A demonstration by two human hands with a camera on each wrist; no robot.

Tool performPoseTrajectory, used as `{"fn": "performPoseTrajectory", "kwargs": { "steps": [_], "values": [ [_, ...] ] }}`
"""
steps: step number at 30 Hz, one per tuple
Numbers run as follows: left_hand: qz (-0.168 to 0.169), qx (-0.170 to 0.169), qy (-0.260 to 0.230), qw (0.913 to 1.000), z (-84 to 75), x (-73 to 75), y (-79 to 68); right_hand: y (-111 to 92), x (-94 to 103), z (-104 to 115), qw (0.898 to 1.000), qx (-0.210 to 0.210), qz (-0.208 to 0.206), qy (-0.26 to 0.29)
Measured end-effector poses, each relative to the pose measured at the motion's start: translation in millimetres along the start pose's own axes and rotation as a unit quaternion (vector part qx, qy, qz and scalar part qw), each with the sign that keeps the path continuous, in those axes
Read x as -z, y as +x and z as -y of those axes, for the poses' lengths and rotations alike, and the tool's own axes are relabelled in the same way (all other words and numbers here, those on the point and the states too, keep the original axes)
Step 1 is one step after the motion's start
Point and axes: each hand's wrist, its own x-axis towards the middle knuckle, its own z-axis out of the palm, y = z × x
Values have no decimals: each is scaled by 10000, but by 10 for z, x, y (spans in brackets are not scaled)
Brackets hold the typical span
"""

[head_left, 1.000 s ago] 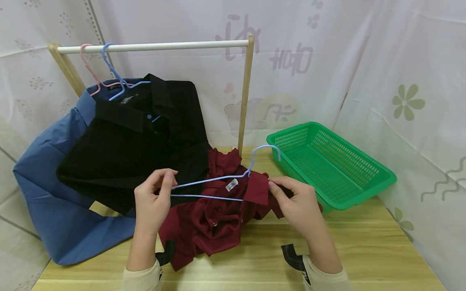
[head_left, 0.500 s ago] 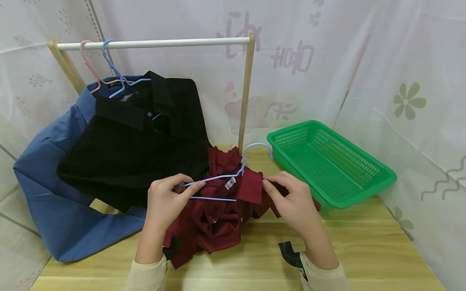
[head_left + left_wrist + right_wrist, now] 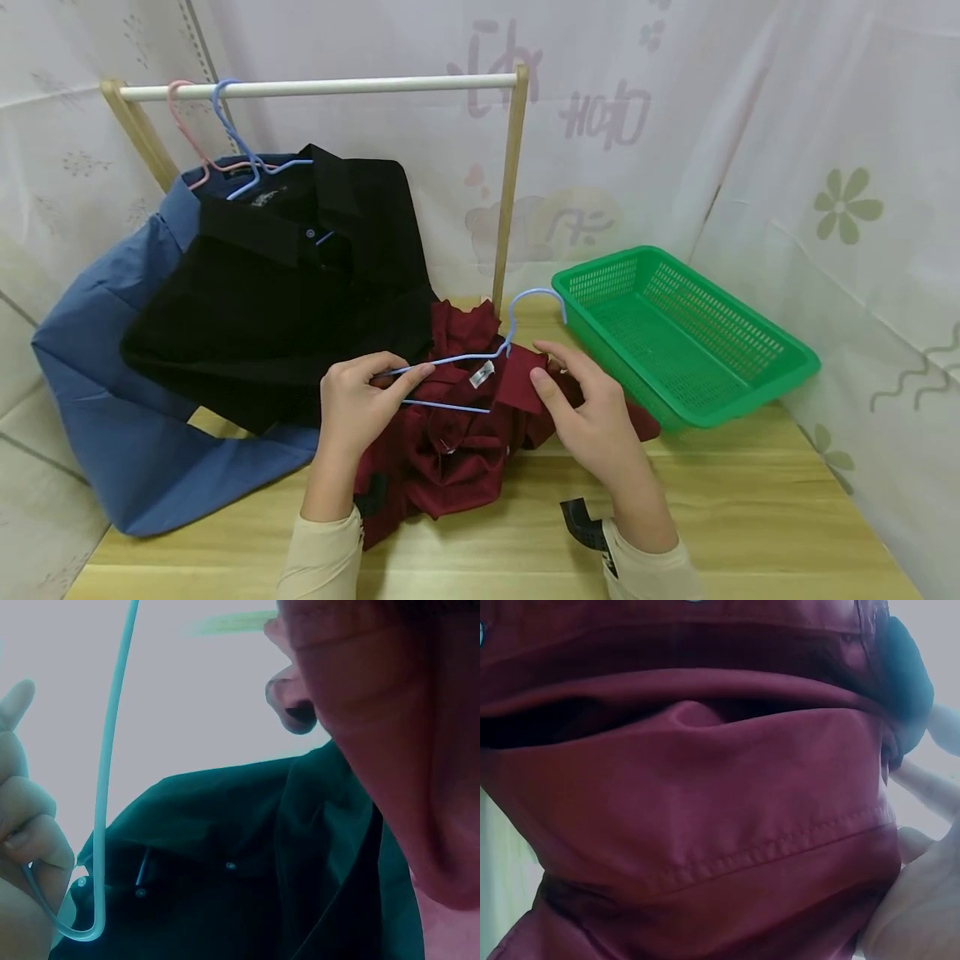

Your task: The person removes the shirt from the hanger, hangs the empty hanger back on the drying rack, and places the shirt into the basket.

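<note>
Since the earlier frame, the left hand (image 3: 358, 408) has shifted rightward; the right hand (image 3: 591, 408) has loosened its pinch. Pale printed curtains (image 3: 675, 75) fill the background above a wood-grain table (image 3: 750, 517). A clothes rack (image 3: 375, 86) stands upper left, a green basket (image 3: 675, 350) at right. One maroon shirt (image 3: 465, 479) lies bunched at lower centre; left fingers pinch a blue hanger (image 3: 465, 357) over it, right fingers rest relaxed by its collar (image 3: 519, 382).
</note>
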Motion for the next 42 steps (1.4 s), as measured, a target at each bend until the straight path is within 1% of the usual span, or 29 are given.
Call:
{"fn": "performPoseTrajectory", "kwargs": {
  "steps": [3,7,11,14,16,21,24,31,35,38,42],
  "values": [
    [9,27,23,10000,-13,3,-4,-3,-6,16,10000,25,24,-36],
    [-23,-54,20,10000,-74,-1,-8,-1,3,26,9999,109,-42,-104],
    [-74,-161,-57,9998,-164,-17,-4,10,21,27,9989,248,-190,-345],
    [-188,-186,-86,9996,-220,-15,-12,16,11,27,9977,358,-276,-503],
    [-289,-175,-139,9993,-241,-11,-21,11,-1,33,9976,343,-316,-514],
    [-460,-158,-357,9982,-261,-16,-49,-3,-18,67,9972,95,-411,-615],
    [-524,-165,-477,9974,-270,-21,-66,3,-21,77,9962,112,-423,-749],
    [-549,-163,-627,9964,-286,14,-73,-6,-35,43,9937,550,-520,-823],
    [-605,-133,-840,9945,-308,54,-73,-18,-48,24,9922,802,-543,-788],
    [-666,-163,-992,9927,-368,96,-54,-16,-46,22,9907,951,-582,-777],
    [-717,-239,-1055,9915,-473,160,-7,-13,-33,28,9894,1082,-615,-749]
  ]
}}
